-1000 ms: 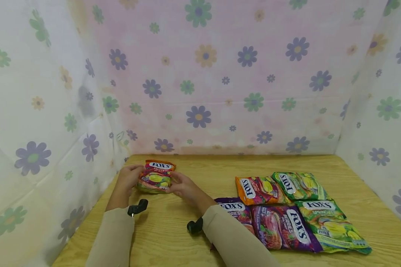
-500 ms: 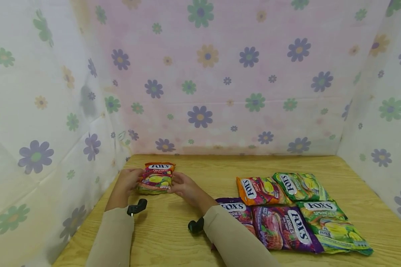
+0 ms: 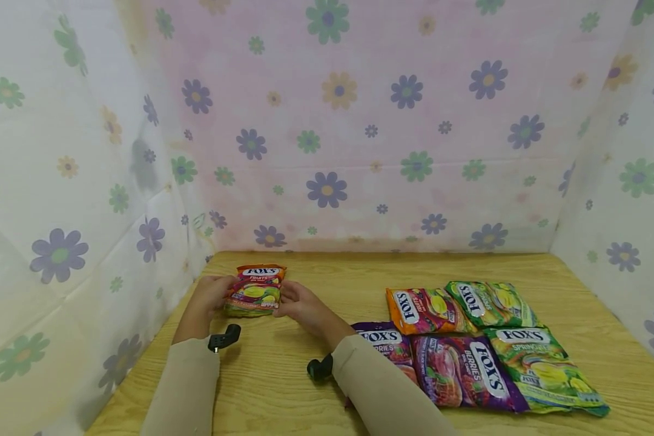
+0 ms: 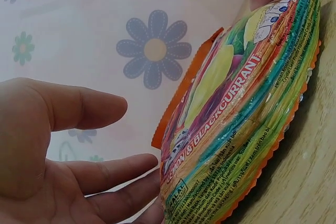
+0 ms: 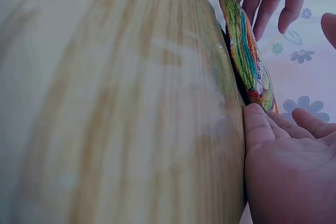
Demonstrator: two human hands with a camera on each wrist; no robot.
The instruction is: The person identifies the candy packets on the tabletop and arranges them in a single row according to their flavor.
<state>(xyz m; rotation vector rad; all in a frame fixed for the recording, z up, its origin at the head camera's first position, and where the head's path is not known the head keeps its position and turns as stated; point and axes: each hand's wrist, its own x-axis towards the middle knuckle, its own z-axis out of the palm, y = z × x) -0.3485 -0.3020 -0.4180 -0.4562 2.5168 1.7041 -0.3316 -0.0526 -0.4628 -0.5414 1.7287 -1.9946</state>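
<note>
Flowered cloth behind wooden table

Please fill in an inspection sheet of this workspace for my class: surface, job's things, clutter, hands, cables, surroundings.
Surface: wood-grain tabletop.
Job's things: Fox's Fruits bag, at the back left.
Clutter: at least five other Fox's bags, grouped at the right.
Hands: left hand at the Fruits bag's left edge, right hand at its right edge; fingers look fairly straight.
Cables: nothing seen.
Surroundings: flower-printed sheeting behind and at both sides.
</note>
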